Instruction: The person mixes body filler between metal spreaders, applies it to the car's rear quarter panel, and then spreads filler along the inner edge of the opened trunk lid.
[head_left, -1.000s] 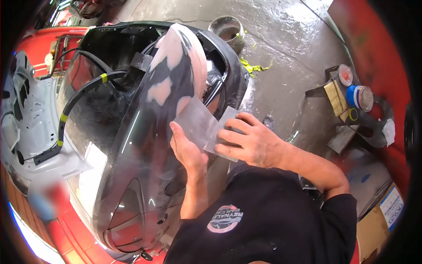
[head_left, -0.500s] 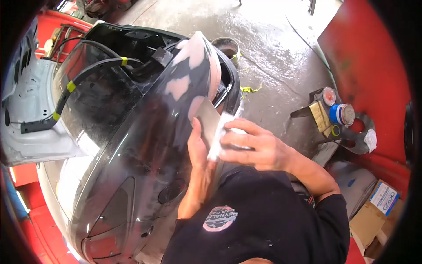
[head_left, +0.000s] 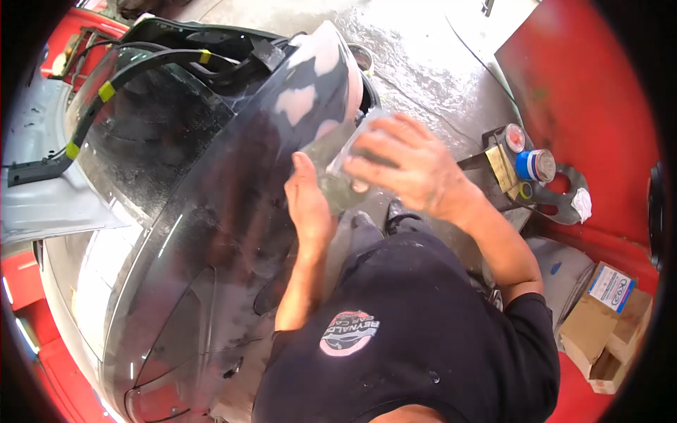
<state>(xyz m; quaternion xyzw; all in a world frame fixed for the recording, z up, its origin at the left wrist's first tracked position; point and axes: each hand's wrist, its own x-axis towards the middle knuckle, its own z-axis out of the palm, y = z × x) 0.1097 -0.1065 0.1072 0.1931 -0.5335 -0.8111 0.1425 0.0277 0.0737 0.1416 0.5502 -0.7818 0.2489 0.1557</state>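
Note:
My left hand (head_left: 310, 204) grips a flat grey-green sheet (head_left: 337, 192), its thumb raised along the near edge. Closed around a whitish, thin-edged piece (head_left: 358, 137) is my right hand (head_left: 416, 166), right against the sheet. Blur hides what exactly the piece is and whether it is joined to the sheet. Both hands are in front of my body, over the edge of a dark car panel (head_left: 233, 190). Pinkish filler patches (head_left: 296, 104) mark the panel's far end.
A black hose-like trim strip (head_left: 137, 74) with yellow tape lies across the car at left. To the right, a stand (head_left: 568, 211) holds a blue-labelled can (head_left: 534, 166) and a red-lidded can (head_left: 515, 138). Cardboard boxes (head_left: 589, 324) sit lower right by a red wall (head_left: 592, 106).
Both hands have moved up in view with the sheet and whitish piece, which are now tilted differently. The view has shifted, and the car appears slightly higher and further left.

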